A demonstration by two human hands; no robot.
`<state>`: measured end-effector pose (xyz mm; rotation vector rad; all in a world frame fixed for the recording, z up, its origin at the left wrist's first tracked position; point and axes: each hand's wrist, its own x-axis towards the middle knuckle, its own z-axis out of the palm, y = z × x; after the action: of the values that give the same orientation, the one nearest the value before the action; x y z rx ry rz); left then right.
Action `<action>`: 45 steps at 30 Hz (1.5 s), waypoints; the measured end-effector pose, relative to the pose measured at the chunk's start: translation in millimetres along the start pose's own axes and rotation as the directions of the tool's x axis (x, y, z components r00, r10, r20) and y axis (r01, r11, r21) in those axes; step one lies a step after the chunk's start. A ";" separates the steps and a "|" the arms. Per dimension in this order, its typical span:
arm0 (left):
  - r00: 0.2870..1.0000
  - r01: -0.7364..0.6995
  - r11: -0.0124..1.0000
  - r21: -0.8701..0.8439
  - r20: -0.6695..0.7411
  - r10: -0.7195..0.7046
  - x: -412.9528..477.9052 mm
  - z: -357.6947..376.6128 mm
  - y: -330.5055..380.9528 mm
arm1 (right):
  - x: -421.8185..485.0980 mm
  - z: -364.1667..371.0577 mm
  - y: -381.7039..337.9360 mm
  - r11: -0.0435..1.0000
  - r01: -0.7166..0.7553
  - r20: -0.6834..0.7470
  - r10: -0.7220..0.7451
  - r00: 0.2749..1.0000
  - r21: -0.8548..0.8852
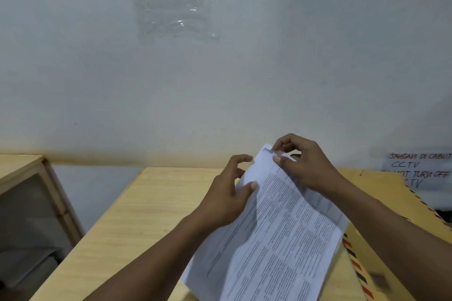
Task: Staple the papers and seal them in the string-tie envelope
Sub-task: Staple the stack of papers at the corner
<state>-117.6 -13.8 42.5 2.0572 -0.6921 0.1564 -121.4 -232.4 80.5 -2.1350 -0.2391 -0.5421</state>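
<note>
One head-worn wide-angle camera looks forward and slightly down from the person's own eye line, close over the wooden desk. The pale wall fills the upper half; both forearms reach in from the bottom edge, the hands near mid-frame right. No second view

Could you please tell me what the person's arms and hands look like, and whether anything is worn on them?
Both forearms are bare as far as the frame shows; no sleeve or cuff comes into view. The left hand and the right hand wear no gloves, and no ring, watch or bracelet is visible on either. The thumbnails that show look short and unpainted.
</note>
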 end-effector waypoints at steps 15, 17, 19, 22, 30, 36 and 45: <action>0.982 0.141 0.967 -0.212 -0.091 -0.163 14.2 33.0 -5.9 | -10.1 11.4 24.6 0.992 -0.094 0.047 0.090 0.995 0.084; 0.978 0.159 0.964 -0.212 -0.100 -0.184 13.5 33.4 -8.1 | -7.2 14.9 25.4 0.991 -0.099 0.041 0.096 0.995 0.087; 0.977 0.161 0.959 -0.232 -0.103 -0.188 12.0 32.8 -10.0 | -4.8 18.1 25.4 0.989 -0.111 0.047 0.107 0.993 0.095; 0.978 0.149 0.960 -0.237 -0.107 -0.178 10.3 29.7 -11.0 | -3.2 21.3 24.5 0.987 -0.124 0.039 0.120 0.992 0.107; 0.972 0.153 0.940 -0.306 -0.125 -0.199 8.4 28.6 -14.3 | 0.9 24.6 22.8 0.983 -0.149 0.052 0.144 0.988 0.111; 0.956 0.172 0.914 -0.368 -0.161 -0.245 7.6 30.6 -19.6 | 1.5 24.2 17.0 0.974 -0.162 0.039 0.158 0.987 0.155; 0.951 0.166 0.907 -0.388 -0.182 -0.252 11.5 30.0 -21.7 | 2.2 20.7 24.5 0.977 -0.194 -0.012 0.195 0.981 0.087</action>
<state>-101.1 -34.0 13.8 1.7024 -0.3224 0.1250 -104.5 -229.9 53.2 -2.0409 -0.0396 -0.4314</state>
